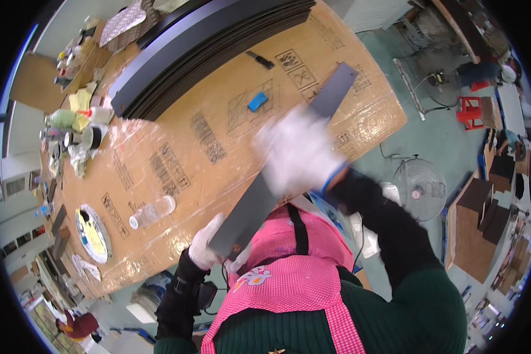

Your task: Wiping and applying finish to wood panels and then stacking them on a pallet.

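Note:
A long dark grey board (245,213) slants across the near side of the cardboard-covered table, from beside my apron up to the right. Its lower end is gripped by my left hand (204,246), which wears a white glove, with the thumb and fingers at the board's edges. My right hand (301,150), also white-gloved, is over the middle of the board and smeared by motion. Whether it holds a cloth or anything else I cannot make out. Beyond the board lie a small blue block (257,101) and a black-handled knife (261,59).
A stack of similar dark boards (212,50) lies along the table's far side. Left of me are a clear plastic bottle (153,212), a round foil-rimmed dish (106,242) and a cluster of bottles (71,120). A fan (420,189) and a red stool (469,112) stand to the right.

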